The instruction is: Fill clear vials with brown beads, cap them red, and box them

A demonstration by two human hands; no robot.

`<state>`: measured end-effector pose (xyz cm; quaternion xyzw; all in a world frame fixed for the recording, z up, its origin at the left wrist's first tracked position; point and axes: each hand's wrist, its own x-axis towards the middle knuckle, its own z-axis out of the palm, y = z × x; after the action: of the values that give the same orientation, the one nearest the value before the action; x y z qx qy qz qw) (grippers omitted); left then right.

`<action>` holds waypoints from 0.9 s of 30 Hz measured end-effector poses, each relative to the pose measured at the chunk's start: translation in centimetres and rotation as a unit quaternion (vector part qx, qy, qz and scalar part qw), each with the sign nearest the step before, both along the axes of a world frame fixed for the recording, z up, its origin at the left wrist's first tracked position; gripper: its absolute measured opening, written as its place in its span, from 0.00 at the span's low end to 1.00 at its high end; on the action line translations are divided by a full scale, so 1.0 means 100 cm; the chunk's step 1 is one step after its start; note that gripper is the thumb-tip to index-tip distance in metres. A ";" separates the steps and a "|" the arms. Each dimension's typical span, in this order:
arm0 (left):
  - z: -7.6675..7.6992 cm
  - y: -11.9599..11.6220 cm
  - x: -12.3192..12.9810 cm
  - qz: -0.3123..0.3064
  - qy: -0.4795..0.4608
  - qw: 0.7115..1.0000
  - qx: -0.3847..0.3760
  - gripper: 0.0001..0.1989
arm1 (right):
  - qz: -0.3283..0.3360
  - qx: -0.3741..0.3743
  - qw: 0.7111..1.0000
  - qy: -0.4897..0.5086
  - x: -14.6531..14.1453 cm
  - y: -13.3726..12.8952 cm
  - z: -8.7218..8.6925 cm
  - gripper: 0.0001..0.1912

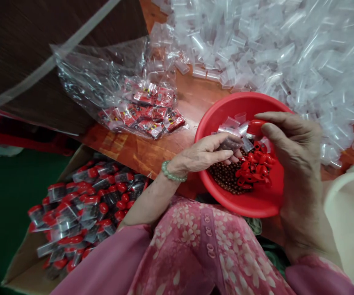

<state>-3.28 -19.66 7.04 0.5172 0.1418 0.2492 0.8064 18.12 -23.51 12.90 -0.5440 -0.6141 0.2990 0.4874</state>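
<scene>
My left hand [215,152], with a green bead bracelet on its wrist, is over the near-left part of a red bowl [241,207]. Its fingers close around a clear plastic tube [231,143] with dark contents. My right hand [300,151] is above the bowl's right side and pinches a glossy red cap [256,127] between thumb and index finger. Tube and cap are a little apart. Inside the bowl lie brown beads [229,178], a heap of red caps [256,168] and some clear empty tubes [230,125].
A large heap of clear tubes [256,45] covers the table's far right. Red packets [152,108] lie in a plastic bag at the left. A cardboard box [29,262] of red-capped tubes stands lower left. A white container [349,184] is at the right edge.
</scene>
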 end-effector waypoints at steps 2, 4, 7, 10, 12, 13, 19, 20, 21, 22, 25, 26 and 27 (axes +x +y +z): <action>0.001 0.000 0.001 0.009 -0.001 1.000 0.001 0.22 | -0.003 0.014 0.999 0.031 -0.012 0.001 -0.007 0.07; 0.002 0.000 0.002 0.021 -0.007 1.000 0.001 0.23 | 0.007 0.027 0.999 0.023 -0.022 0.001 -0.012 0.07; 0.004 0.000 0.004 0.034 -0.021 0.999 -0.007 0.25 | 0.001 0.026 1.000 0.007 -0.030 -0.002 -0.017 0.07; 0.005 -0.001 0.005 0.043 -0.019 0.999 -0.013 0.26 | -0.020 0.030 0.999 -0.005 -0.033 -0.004 -0.023 0.08; 0.005 -0.003 0.005 0.051 -0.006 0.999 -0.013 0.25 | -0.028 0.045 0.998 -0.016 -0.034 -0.006 -0.028 0.08; 0.005 -0.003 0.005 0.053 0.000 0.999 -0.013 0.25 | -0.031 0.054 0.998 -0.021 -0.035 -0.006 -0.030 0.08; 0.002 -0.003 0.006 0.072 -0.019 0.997 -0.015 0.23 | 0.010 0.124 0.984 -0.126 -0.033 -0.007 -0.033 0.14; 0.002 -0.003 0.006 0.075 -0.026 0.997 -0.016 0.23 | 0.028 0.133 0.978 -0.155 -0.031 -0.007 -0.032 0.17; 0.001 -0.003 0.006 0.079 -0.031 0.996 -0.016 0.23 | 0.046 0.143 0.971 -0.188 -0.029 -0.007 -0.032 0.22; 0.001 -0.003 0.006 0.083 -0.032 0.996 -0.016 0.23 | 0.061 0.152 0.961 -0.224 -0.027 -0.007 -0.032 0.28; 0.000 -0.003 0.006 0.072 -0.028 0.997 -0.016 0.22 | 0.089 0.168 0.930 -0.314 -0.023 -0.005 -0.034 0.38; 0.000 -0.004 0.006 0.067 -0.020 0.997 -0.020 0.22 | 0.095 0.166 0.924 -0.330 -0.023 -0.004 -0.035 0.38; 0.000 -0.004 0.006 0.066 -0.012 0.998 -0.023 0.21 | 0.099 0.166 0.921 -0.339 -0.022 -0.004 -0.036 0.37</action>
<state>-2.71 -20.08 7.01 0.4853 0.1713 0.3045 0.8015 15.87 -23.89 9.35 -0.4607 -0.8341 0.0368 0.3010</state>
